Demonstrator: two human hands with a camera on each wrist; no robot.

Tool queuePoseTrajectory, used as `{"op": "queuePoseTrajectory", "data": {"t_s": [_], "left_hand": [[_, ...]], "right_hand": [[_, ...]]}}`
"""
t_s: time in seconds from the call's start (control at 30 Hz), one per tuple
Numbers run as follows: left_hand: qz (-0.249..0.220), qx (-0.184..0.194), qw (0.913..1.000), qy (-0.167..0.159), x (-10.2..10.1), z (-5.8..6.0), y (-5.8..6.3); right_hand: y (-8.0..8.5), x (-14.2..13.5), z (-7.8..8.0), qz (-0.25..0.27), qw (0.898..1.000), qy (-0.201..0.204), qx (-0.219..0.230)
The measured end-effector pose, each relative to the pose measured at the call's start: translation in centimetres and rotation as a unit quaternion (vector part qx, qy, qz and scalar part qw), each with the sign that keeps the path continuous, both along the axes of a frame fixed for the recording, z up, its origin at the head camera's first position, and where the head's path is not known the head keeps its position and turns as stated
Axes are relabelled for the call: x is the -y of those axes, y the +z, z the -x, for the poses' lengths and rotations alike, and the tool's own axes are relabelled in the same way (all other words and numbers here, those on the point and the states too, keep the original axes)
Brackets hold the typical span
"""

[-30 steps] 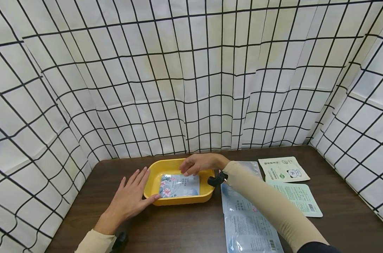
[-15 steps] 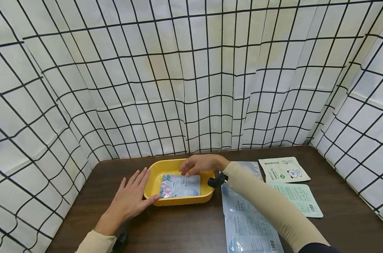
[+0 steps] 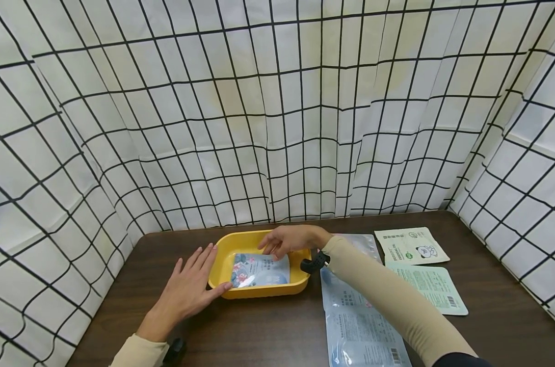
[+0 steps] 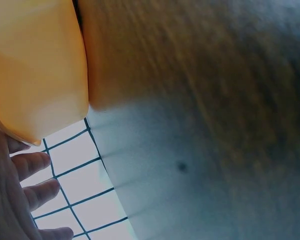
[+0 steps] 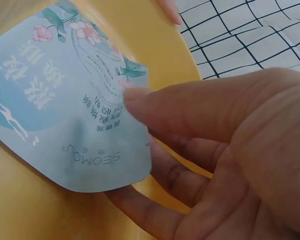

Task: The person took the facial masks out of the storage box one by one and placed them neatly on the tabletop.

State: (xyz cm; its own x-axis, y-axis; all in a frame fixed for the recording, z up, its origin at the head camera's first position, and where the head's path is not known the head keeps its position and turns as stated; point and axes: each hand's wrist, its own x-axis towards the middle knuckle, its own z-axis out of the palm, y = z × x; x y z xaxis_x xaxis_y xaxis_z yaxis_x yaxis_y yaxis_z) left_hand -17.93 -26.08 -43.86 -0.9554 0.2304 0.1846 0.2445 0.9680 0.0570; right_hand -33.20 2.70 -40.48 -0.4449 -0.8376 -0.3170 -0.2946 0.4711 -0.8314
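Note:
A light blue sachet (image 3: 261,270) printed with pink flowers lies in a yellow tray (image 3: 268,292). My right hand (image 3: 292,239) reaches in over the tray's back right part and pinches the sachet's edge. In the right wrist view the thumb (image 5: 180,111) presses on the printed face while the fingers are behind the sachet (image 5: 65,110), partly hidden by it. My left hand (image 3: 190,283) is at the tray's left end, fingers straight and spread, the thumb at the front left rim. Its fingertips show beside the tray wall (image 4: 40,65) in the left wrist view.
Right of the tray, larger blue-silver packets (image 3: 364,326) lie partly under my right forearm. Beyond them are a cream packet (image 3: 412,245) with a bear drawing and a pale green packet (image 3: 430,285). A white gridded curtain (image 3: 295,127) encloses the dark wooden table (image 3: 259,331).
My right thumb and fingers have shifted slightly at the sachet's back edge, the thumb now pointing down over it. The sachet has barely moved. My left hand stays in place.

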Motion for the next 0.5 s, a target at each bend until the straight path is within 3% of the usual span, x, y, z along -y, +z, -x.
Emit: {"op": "queuePoseTrajectory", "data": {"t_s": [0.27, 0.5], "left_hand": [[-0.003, 0.004, 1.0000, 0.002, -0.04, -0.04, -0.08], [-0.002, 0.007, 1.0000, 0.006, -0.10, 0.00, 0.12]], "right_hand": [[0.27, -0.20, -0.12, -0.008, 1.000, 0.000, -0.022], [0.25, -0.22, -0.11, 0.005, 1.000, -0.001, -0.003]]}}
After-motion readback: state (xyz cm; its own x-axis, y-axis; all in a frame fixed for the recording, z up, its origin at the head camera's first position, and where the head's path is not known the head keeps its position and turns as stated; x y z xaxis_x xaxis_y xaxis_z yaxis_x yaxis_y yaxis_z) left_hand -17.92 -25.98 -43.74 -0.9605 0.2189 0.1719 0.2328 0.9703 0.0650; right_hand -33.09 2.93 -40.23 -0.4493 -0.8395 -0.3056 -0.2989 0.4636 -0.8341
